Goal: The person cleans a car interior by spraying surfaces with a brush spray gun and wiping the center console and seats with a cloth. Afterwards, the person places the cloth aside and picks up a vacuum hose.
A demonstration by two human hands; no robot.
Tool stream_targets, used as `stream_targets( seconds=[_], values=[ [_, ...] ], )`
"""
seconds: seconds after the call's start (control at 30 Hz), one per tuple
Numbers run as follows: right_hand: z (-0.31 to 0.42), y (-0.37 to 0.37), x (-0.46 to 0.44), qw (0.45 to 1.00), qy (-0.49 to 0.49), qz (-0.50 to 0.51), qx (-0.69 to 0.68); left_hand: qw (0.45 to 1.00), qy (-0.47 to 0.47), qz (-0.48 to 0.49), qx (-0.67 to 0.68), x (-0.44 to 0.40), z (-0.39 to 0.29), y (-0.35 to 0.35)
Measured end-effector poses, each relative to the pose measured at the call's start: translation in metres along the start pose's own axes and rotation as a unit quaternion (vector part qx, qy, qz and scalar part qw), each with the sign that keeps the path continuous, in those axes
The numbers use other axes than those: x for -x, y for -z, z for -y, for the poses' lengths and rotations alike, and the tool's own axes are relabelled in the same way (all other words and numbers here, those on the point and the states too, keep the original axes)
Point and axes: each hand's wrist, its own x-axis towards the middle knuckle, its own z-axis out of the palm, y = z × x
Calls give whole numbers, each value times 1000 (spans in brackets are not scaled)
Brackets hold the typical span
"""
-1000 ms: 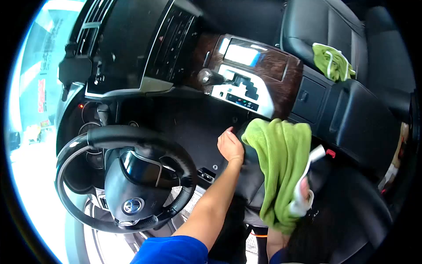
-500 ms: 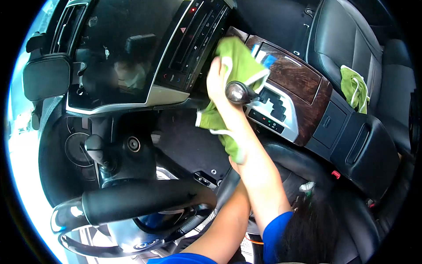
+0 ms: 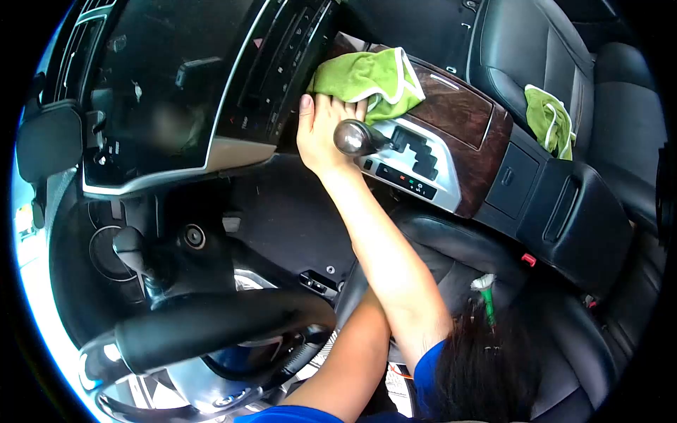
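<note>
The dark front cabin (image 3: 296,211) of a car surrounds the person. Nearest hang dark hair (image 3: 479,359) and a blue sleeve (image 3: 428,370), with the steering wheel (image 3: 226,324) beside them. The left forearm (image 3: 352,352) passes beneath the right forearm (image 3: 384,243); the left hand is hidden, so its state cannot be told. On the near seat (image 3: 451,243) stands out a green-handled brush (image 3: 486,296). Farther on, the right hand (image 3: 326,137) lies palm down behind the gear lever (image 3: 352,138), thumb apart, fingers (image 3: 339,106) extended with their tips under a green cloth (image 3: 360,74); whether they grip it cannot be told. This cloth lies bunched over the front of the wood-trimmed console (image 3: 451,106). Beyond, a second green cloth (image 3: 549,121) rests on the far seat (image 3: 525,49).
</note>
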Motion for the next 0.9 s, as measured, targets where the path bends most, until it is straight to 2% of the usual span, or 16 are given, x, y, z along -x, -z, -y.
stream_targets(
  seconds=[0.07,0.1,0.17,0.23,0.27,0.3,0.43,0.57,0.6,0.63,0.67,0.7,0.77,0.83,0.87,0.9],
  values=[
    [0,9,18,1000,19,5,2,1000,1,-1,-6,0,2,-2],
    [1,25,33,992,-27,122,-18,1000,0,-3,-5,0,2,-2],
    [-19,54,63,982,96,163,4,1000,6,-6,0,-3,-1,-4],
    [-57,67,86,945,225,195,137,1000,-15,-18,-5,-6,5,-10],
    [-64,85,85,929,256,198,181,996,-75,-48,-32,-7,8,-11],
    [-68,104,82,924,260,209,186,996,-69,-50,-14,-6,7,-13],
    [-96,154,92,961,188,190,78,991,-75,-78,74,-5,0,1],
    [-109,207,97,976,116,91,160,991,-77,-67,86,-6,-3,4],
    [-115,221,103,980,19,50,194,990,-80,-71,87,-6,-4,5],
    [-128,229,110,981,-122,-16,147,991,-79,-68,89,-7,-4,4],
    [-141,238,114,956,-260,-106,-84,991,-74,-69,90,-6,-4,3],
    [-144,246,111,954,-223,-157,-122,991,-70,-71,92,-6,-4,3],
    [-117,234,87,971,-125,-156,-130,992,-66,-66,90,-5,-4,4],
    [-96,201,58,989,-54,70,-115,992,-69,-65,88,-6,-4,4],
    [-77,174,39,982,-26,135,-131,991,-71,-66,88,-6,-3,3],
    [-76,153,24,950,-91,288,-78,991,-73,-67,89,-6,-2,3]
  ],
)
